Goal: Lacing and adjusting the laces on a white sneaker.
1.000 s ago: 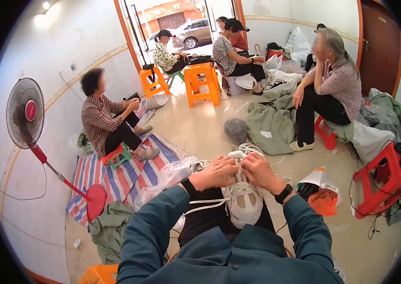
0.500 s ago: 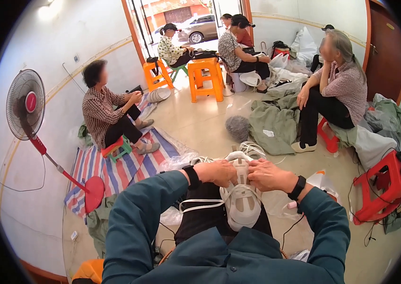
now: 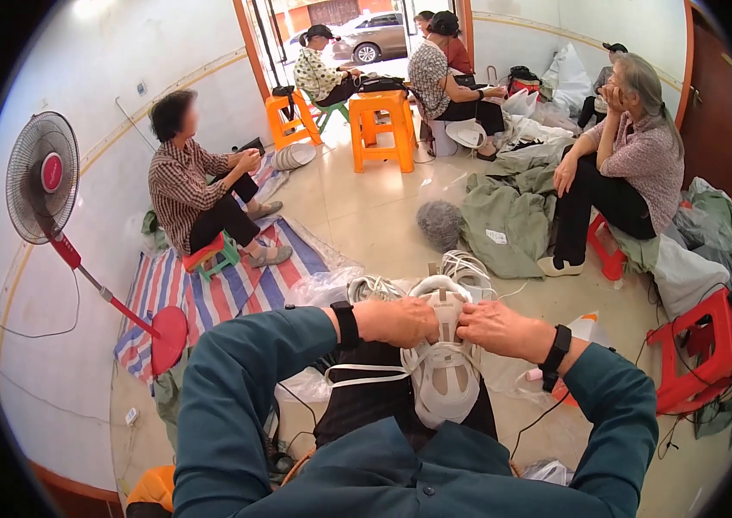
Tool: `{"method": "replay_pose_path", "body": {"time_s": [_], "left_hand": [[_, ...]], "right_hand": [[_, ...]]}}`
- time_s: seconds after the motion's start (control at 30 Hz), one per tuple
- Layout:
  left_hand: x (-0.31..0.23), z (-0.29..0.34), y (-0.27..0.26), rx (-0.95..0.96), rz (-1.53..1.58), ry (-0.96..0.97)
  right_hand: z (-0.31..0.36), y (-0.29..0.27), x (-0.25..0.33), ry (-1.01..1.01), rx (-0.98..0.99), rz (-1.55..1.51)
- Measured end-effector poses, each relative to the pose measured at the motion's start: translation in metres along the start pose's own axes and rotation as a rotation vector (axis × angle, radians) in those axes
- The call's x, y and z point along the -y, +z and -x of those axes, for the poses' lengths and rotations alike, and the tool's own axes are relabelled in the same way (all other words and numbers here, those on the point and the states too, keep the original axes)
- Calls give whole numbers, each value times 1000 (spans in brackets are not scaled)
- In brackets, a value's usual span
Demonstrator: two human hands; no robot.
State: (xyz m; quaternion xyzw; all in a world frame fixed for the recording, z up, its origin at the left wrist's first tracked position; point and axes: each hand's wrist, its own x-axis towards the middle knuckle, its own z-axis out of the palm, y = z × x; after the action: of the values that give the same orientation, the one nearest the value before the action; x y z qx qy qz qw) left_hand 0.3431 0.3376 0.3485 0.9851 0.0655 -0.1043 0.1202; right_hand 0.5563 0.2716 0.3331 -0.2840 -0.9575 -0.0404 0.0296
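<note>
"Where's the shoe?"

"The white lace-up shoe (image 3: 447, 397) sits at the lower centre of the frame, over the dark trousers (image 3: 349, 419), toe toward the bottom edge."

"And the fingers?"

"The left hand (image 3: 398, 321) bends inward at the left of the tongue (image 3: 447, 309), the right hand (image 3: 500, 328) at its right. Their tips are partly hidden; I can't tell whether either pinches a lace."

"Any loose lace?"

"A white lace (image 3: 368, 368) loops out left of the shoe."

"Farther off?"

"A standing fan (image 3: 42, 177), upper left; a red stool (image 3: 701, 350), right."
</note>
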Motion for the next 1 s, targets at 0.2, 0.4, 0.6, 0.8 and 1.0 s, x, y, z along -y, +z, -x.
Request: {"method": "replay_pose_path", "body": {"time_s": [0.2, 0.4, 0.6, 0.8, 1.0], "left_hand": [[6, -5, 14, -138, -59, 81], [5, -5, 15, -49, 31, -32], [2, -9, 13, -2, 97, -67], [-8, -23, 15, 167, 76, -329], [-9, -26, 32, -14, 31, -303]], "right_hand": [[-5, -6, -4, -14, 88, -45], [-12, -3, -9, 34, 155, -178], [-14, 0, -11, 71, 157, -225], [-20, 13, -2, 211, 155, -143], [-15, 22, 1, 288, 77, -207]]}}
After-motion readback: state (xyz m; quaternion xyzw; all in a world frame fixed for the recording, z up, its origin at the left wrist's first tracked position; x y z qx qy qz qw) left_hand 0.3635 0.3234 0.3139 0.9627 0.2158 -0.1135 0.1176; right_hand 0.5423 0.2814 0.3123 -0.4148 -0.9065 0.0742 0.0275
